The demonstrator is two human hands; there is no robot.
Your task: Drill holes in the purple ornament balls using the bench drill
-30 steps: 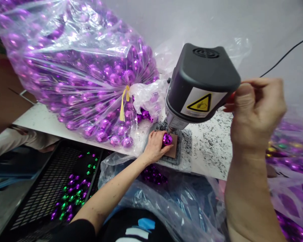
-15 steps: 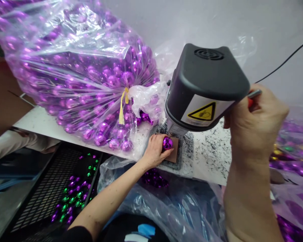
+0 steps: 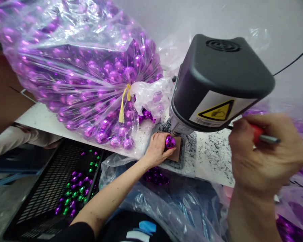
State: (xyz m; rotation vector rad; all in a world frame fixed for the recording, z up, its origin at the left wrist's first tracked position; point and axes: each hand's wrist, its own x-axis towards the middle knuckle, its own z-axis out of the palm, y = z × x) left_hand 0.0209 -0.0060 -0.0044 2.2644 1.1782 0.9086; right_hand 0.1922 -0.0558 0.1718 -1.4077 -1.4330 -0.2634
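My left hand [image 3: 158, 147] holds a shiny purple ball [image 3: 170, 142] between thumb and fingers, on a brown pad [image 3: 176, 155] at the base of a black machine [image 3: 227, 74]. The tip of the machine is just above the ball. My right hand [image 3: 264, 151] is closed around a red and metal lever handle [image 3: 259, 134] at the machine's right side. A yellow warning label [image 3: 217, 111] faces me on the machine's housing.
A large clear bag [image 3: 91, 84] full of purple balls, tied with yellow, fills the upper left. A black crate [image 3: 40, 188] with purple and green beads stands lower left. Plastic sheeting [image 3: 156, 201] covers my lap. Black flecks dot the white table [image 3: 214, 158].
My right hand has moved down and nearer, with the lever turned. The view has shifted slightly. My left hand still holds the ball on the pad.
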